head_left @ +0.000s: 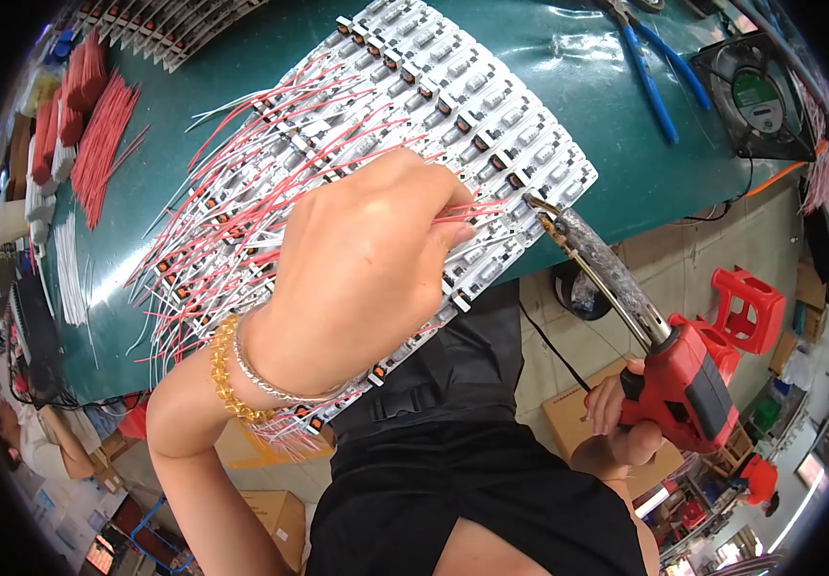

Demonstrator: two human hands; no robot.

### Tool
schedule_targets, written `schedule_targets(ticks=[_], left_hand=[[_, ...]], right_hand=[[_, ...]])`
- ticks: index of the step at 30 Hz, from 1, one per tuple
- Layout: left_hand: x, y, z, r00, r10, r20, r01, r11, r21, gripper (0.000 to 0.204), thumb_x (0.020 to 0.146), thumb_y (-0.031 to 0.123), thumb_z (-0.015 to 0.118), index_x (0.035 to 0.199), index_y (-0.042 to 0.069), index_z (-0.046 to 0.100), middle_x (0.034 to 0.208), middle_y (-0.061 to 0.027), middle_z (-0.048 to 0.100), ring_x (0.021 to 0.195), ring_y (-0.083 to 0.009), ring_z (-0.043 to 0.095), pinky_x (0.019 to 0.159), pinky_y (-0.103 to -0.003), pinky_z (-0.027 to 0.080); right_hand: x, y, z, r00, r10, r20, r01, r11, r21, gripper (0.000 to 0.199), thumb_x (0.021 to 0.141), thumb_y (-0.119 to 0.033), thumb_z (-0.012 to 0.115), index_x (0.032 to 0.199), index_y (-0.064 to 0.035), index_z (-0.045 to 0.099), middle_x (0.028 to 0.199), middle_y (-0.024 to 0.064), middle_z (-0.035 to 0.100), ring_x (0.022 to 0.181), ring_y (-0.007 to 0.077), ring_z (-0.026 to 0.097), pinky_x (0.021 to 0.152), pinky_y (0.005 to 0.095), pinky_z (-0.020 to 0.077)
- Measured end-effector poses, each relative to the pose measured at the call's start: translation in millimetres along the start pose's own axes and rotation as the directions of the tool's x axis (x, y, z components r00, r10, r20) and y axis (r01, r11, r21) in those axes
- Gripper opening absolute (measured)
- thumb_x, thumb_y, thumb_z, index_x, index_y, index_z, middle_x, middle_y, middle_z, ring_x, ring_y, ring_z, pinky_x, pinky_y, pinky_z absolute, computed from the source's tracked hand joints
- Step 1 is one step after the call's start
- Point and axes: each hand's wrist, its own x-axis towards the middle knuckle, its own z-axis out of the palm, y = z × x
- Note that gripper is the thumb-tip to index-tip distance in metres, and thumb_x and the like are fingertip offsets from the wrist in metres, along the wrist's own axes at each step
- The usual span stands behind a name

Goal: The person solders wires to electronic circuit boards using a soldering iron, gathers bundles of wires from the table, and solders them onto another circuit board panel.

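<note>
A panel of white circuit boards (pixel 491 86) lies slanted on the green table, many red and white wires trailing off its left side. Over the panel, my left hand (pixel 367 250) is closed, thumb and fingertips pinching a red wire (pixel 482 208) near the right end of a row. In my right hand (pixel 621 427) is a red and black soldering gun (pixel 678 389), fingers wrapped round its handle. Its metal tip (pixel 539 206) points up and left at the panel's right edge, close to the wire end. Whether the tip touches the board I cannot tell.
Bundles of red wires (pixel 103 144) and white wires (pixel 69 269) lie on the table's left. Blue-handled pliers (pixel 654 82) and a black square fan (pixel 755 101) are at the far right. More boards (pixel 165 24) stand at the back left. A red stool (pixel 748 307) is on the floor.
</note>
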Motion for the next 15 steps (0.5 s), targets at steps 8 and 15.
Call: schedule_targets(ticks=[8,15], left_hand=[[-1,3,16,0.997,-0.005,-0.082,0.013,0.996,0.091,0.009,0.077,0.002,0.07,0.082,0.001,0.062,0.073,-0.0097,0.059,0.061,-0.0221,0.06,0.054,-0.032,0.045],[0,4,19,0.992,0.081,-0.095,-0.062,0.98,0.187,0.01,0.074,0.003,0.068,0.08,0.003,0.059,0.074,-0.0084,0.059,0.063,-0.0244,0.061,0.054,-0.033,0.047]], right_hand=[[1,0,4,1.0,-0.011,0.008,0.011,0.998,-0.069,0.09,0.081,-0.067,0.059,0.13,0.0055,0.041,0.048,-0.0035,0.042,0.039,0.0105,0.043,0.045,0.0252,0.0397],[-6,0,4,0.999,0.044,-0.016,-0.046,0.995,-0.093,0.086,0.081,-0.068,0.059,0.127,0.0034,0.044,0.049,-0.0035,0.043,0.04,0.0112,0.044,0.046,0.0256,0.0398]])
